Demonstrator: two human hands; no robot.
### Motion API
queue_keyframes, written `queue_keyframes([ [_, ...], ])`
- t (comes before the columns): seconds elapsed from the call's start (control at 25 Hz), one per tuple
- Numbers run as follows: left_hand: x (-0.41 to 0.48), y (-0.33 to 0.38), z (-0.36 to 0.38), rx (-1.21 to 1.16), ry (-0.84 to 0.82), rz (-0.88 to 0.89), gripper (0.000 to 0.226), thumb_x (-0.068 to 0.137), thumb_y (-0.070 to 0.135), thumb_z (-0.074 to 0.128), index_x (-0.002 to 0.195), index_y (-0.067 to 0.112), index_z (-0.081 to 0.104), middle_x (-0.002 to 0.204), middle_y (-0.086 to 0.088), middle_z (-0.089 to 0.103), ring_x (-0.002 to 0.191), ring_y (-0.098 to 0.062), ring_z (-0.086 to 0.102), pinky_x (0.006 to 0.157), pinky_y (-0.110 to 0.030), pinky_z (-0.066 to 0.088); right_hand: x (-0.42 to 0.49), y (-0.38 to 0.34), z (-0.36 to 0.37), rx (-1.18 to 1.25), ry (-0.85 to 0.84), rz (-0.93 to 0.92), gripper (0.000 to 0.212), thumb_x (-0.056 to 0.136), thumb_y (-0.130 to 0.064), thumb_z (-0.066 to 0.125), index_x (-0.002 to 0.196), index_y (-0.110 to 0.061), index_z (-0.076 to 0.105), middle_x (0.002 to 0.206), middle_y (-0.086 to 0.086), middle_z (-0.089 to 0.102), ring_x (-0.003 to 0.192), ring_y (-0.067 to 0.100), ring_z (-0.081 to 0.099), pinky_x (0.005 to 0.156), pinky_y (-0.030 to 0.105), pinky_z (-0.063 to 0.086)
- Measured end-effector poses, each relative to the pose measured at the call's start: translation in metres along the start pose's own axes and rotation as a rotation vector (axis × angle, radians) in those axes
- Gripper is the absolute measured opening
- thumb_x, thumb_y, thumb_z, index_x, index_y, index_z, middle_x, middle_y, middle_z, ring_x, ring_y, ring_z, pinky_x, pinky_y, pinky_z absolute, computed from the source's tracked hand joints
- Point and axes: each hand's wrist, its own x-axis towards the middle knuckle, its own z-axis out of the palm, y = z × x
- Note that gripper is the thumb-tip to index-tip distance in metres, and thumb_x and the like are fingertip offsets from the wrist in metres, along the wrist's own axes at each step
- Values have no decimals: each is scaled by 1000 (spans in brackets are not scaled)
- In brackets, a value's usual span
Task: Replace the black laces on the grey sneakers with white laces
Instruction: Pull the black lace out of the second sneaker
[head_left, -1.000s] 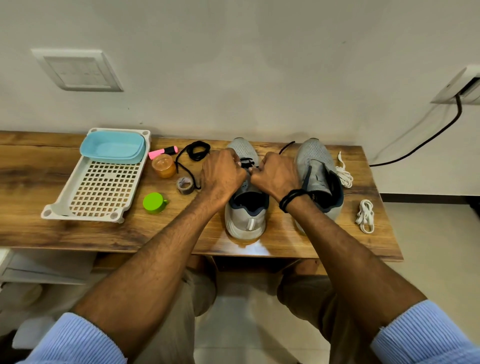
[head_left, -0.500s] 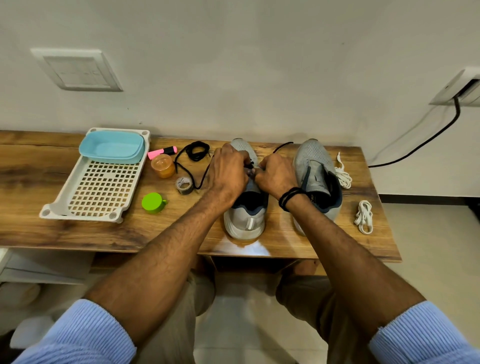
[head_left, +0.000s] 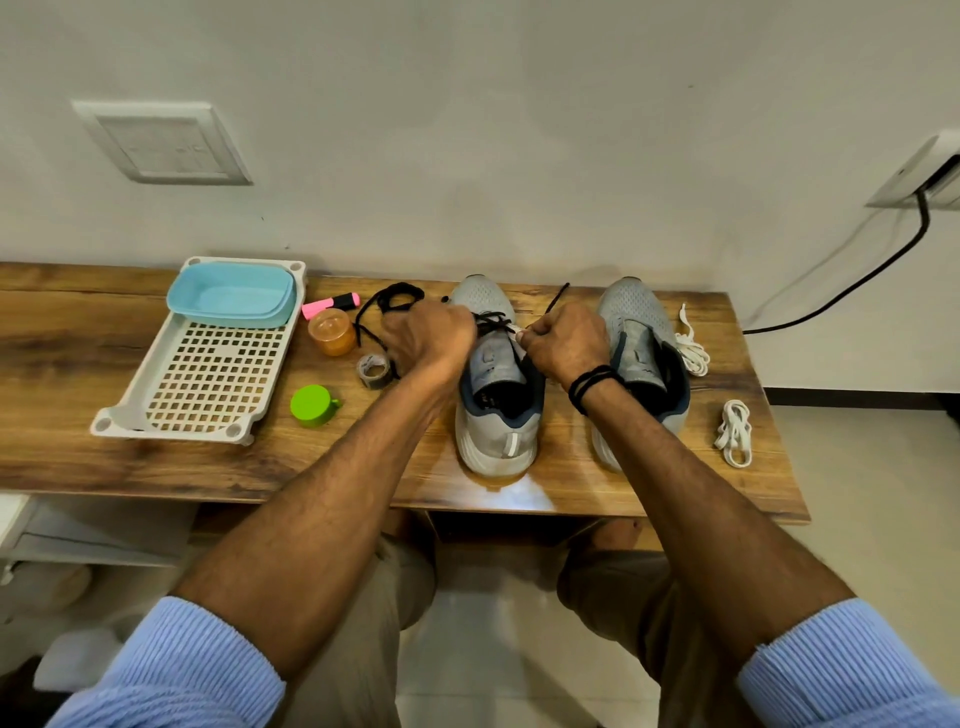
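Note:
Two grey sneakers stand on the wooden table, toes to the wall. The left sneaker (head_left: 493, 384) still carries a black lace (head_left: 493, 323) across its upper eyelets. My left hand (head_left: 428, 340) grips that lace at the shoe's left side. My right hand (head_left: 566, 345) pinches the lace's other end, which runs up toward the wall. The right sneaker (head_left: 641, 343) has no lace in it. A loose black lace (head_left: 392, 301) lies coiled behind my left hand. One white lace (head_left: 693, 348) lies beside the right sneaker, another bundled white lace (head_left: 733, 432) nearer the table's right edge.
A white perforated tray (head_left: 208, 379) with a light blue tub (head_left: 234, 293) sits at the left. Between tray and shoes are a pink highlighter (head_left: 332, 304), an orange jar (head_left: 331, 332), a tape roll (head_left: 374, 370) and a green cap (head_left: 311, 405). A black cable (head_left: 852, 283) hangs on the wall.
My hands have drawn apart over the left sneaker, pulling the black lace out sideways, so the tongue and upper eyelets now show between them.

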Motion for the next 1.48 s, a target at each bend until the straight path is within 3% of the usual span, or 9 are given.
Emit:
queue_keyframes([
  [0.08, -3, 0, -9, -298, -26, -199, 29, 94, 37, 50, 107, 16, 64, 115, -5, 62, 103, -26, 57, 87, -36, 49, 0, -1, -1, 0, 16, 19, 18, 86, -23, 73, 82, -6, 77, 82, 9, 73, 75, 20, 67, 62, 26, 51],
  [0.16, 0, -1, -9, -243, -83, -183, 36, 86, 39, 52, 108, 15, 65, 121, -9, 60, 109, -30, 55, 94, -43, 50, 0, 0, 0, -34, 28, -3, 14, 86, -22, 72, 80, -11, 77, 85, 9, 74, 78, 21, 67, 65, 26, 50],
  [0.24, 1, -4, -8, -21, 35, 87, 34, 86, 37, 62, 115, 19, 62, 126, -12, 50, 119, -31, 45, 98, -37, 39, 0, 1, 0, -49, 42, -17, 12, 85, -22, 71, 79, -13, 77, 87, 10, 74, 84, 24, 69, 67, 26, 49],
  [0.36, -8, -1, -8, 125, 149, 613, 27, 87, 33, 71, 113, 24, 66, 118, -8, 47, 112, -25, 43, 87, -29, 30, -1, 0, 1, -43, 26, -35, 14, 86, -22, 71, 75, -13, 74, 82, 9, 73, 77, 24, 66, 58, 23, 41],
  [0.52, -11, -4, 5, 417, 27, 851, 18, 83, 31, 73, 101, 27, 77, 120, -4, 48, 115, -27, 41, 91, -36, 31, -3, -1, 3, -81, 19, -66, 20, 85, -24, 70, 68, -14, 69, 75, 8, 68, 71, 25, 62, 51, 23, 33],
  [0.76, -14, -1, 8, 497, 90, 862, 17, 78, 21, 76, 95, 25, 76, 123, -8, 48, 114, -31, 43, 89, -39, 32, -1, 0, 5, -80, 21, -79, 16, 85, -24, 69, 79, -10, 74, 81, 11, 71, 79, 27, 67, 59, 26, 40],
  [1.24, -11, 0, 14, 545, 74, 889, 20, 79, 22, 71, 98, 18, 75, 128, -10, 45, 116, -31, 41, 92, -41, 33, -2, 2, 8, -41, 47, -52, 17, 82, -28, 73, 73, -13, 73, 75, 7, 69, 70, 22, 63, 56, 24, 38],
  [1.36, -12, -4, 14, 528, 131, 775, 17, 76, 25, 68, 89, 15, 72, 117, -10, 47, 108, -30, 44, 87, -40, 35, -4, 2, 9, -23, 84, -18, 18, 80, -29, 73, 69, -14, 72, 68, 3, 64, 65, 18, 58, 54, 23, 37],
  [1.48, -1, -4, -3, 290, 356, 372, 17, 79, 25, 57, 85, 16, 70, 113, -12, 53, 111, -32, 46, 93, -44, 36, -2, 3, 4, -23, 96, 25, 14, 81, -24, 72, 74, -12, 75, 75, 5, 68, 69, 20, 60, 59, 26, 46],
])
